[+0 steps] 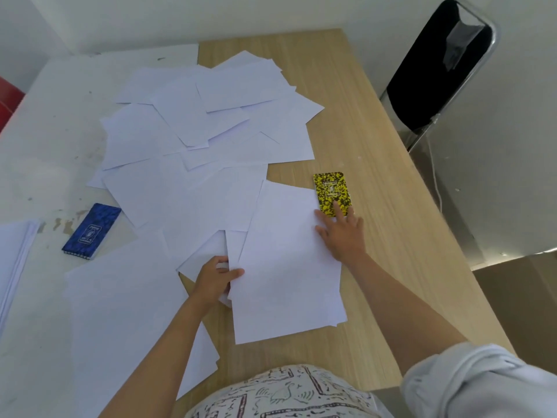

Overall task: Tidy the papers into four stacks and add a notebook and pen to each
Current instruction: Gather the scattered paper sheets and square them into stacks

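Note:
Several white sheets (211, 122) lie scattered over the table. Nearest me lies a small stack of sheets (286, 267). My left hand (215, 280) pinches the stack's left edge, thumb on top, fingers curled under. My right hand (342, 233) lies flat at the stack's upper right edge, fingers straight, the forefinger touching a yellow speckled notebook (331, 193). A blue notebook (92, 230) lies at the left on the white table. Another pile of paper (13, 257) shows at the far left edge. No pen is in view.
A wooden table (391, 206) adjoins a stained white table (45, 146) on the left. A black folding chair (437, 73) stands at the back right. A large sheet (120, 312) lies near my left forearm. Something red (7, 101) shows at the left edge.

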